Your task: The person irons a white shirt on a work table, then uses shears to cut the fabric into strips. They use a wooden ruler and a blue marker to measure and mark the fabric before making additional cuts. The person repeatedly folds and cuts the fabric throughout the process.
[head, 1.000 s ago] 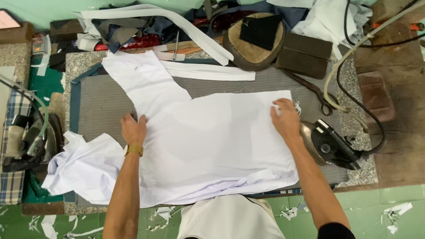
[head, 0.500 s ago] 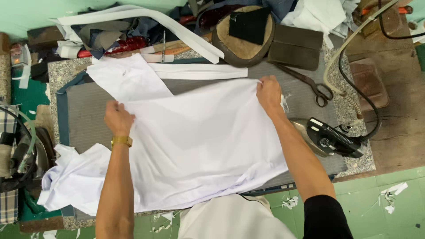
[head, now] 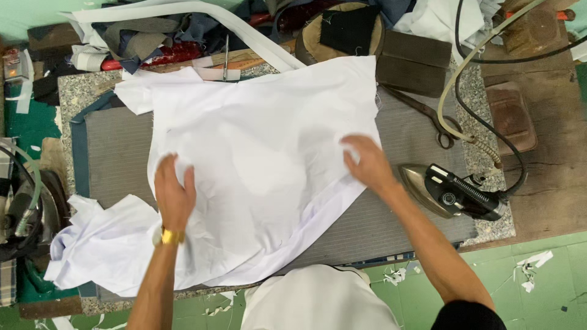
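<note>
cloth: I'm looking down at a big white woven cotton garment piece (head: 257, 159) lying spread over the grey padded pressing board (head: 116, 165); its far edge is reaching up to the clutter at the back, and a bunched part is hanging off the near left corner

left hand: my left hand (head: 174, 195) is lying flat on the near left part of the cloth, fingers spread, palm down; it's pressing, not pinching anything

right hand: my right hand (head: 367, 162) is resting on the right edge of the cloth, fingers loosely curled on top; I can't tell if any fabric is caught under the fingertips

done, I'd say: the cloth is laid out and mostly flat in the middle; a folded band is showing along the near right edge

left, I'd say: soft wrinkles are sitting around the centre, and the crumpled bit at the left isn't smoothed yet; pressing doesn't look begun

iron: the black and silver steam iron (head: 455, 192) is parked on the board just right of my right forearm, nobody touching it

scissors: dark metal tailor's scissors (head: 428, 116) are lying beyond the iron, clear of the cloth
</note>
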